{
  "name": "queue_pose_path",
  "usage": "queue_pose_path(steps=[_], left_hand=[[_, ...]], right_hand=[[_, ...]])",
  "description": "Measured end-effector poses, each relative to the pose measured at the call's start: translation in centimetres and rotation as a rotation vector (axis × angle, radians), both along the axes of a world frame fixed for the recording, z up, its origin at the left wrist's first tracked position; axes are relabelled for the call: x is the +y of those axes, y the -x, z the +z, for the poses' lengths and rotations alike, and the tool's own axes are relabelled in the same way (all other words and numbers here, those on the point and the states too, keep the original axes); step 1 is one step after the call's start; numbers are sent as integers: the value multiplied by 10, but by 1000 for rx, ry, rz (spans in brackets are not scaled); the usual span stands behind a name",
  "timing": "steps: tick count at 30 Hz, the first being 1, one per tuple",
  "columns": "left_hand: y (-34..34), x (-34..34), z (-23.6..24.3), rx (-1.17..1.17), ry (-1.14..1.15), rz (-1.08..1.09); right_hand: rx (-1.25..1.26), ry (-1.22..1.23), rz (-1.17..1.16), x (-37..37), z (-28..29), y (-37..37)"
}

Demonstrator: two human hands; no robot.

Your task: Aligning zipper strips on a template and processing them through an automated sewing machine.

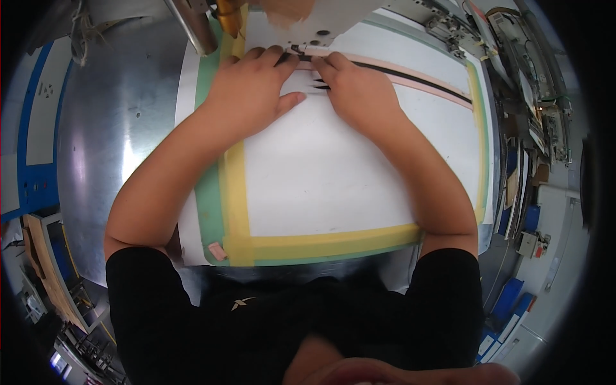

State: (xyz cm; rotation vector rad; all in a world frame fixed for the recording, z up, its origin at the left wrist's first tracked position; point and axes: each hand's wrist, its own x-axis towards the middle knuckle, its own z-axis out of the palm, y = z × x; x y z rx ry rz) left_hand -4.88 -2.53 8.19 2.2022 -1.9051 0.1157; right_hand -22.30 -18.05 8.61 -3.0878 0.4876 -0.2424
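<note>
A white board (321, 167) edged with green and yellow tape lies under both hands, with a black strip (417, 82) on a pink band across its upper part. My left hand (250, 90) presses its fingertips on the strip's left end, fingers lightly bent, thumb apart on the board. My right hand (359, 96) is curled, fingertips at the strip just beside a small metal foot (296, 50) under the machine head (321, 29). Dark pointed pieces (319, 83) poke out left of my right hand; what its fingers hold is hidden.
A steel tabletop (109, 154) extends left, beside a blue-and-white panel (42, 115). A metal cylinder (199, 29) hangs at upper left. Metal rails and mechanisms (545, 109) line the right, with blue bins (507, 298) lower down. A small pink piece (217, 251) sits on the board's near corner.
</note>
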Motion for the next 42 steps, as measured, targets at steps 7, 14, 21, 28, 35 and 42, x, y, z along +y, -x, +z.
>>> queue_pose_path(steps=[7, 14, 21, 28, 35, 42], left_hand=[[20, -10, -3, -63, -8, 59], [50, -30, -9, -40, 32, 58], [65, -30, 3, -4, 11, 121], [61, -17, 11, -38, 49, 115], [60, -8, 17, -15, 38, 149], [89, -33, 21, -19, 9, 170]], right_hand=[[28, -6, -146, -31, 9, 49], [54, -21, -156, -36, 0, 52], [48, -49, -124, -31, 10, 51], [47, -68, -185, -45, 20, 78], [60, -25, -221, -68, 30, 119], [59, -7, -213, -64, 26, 111]])
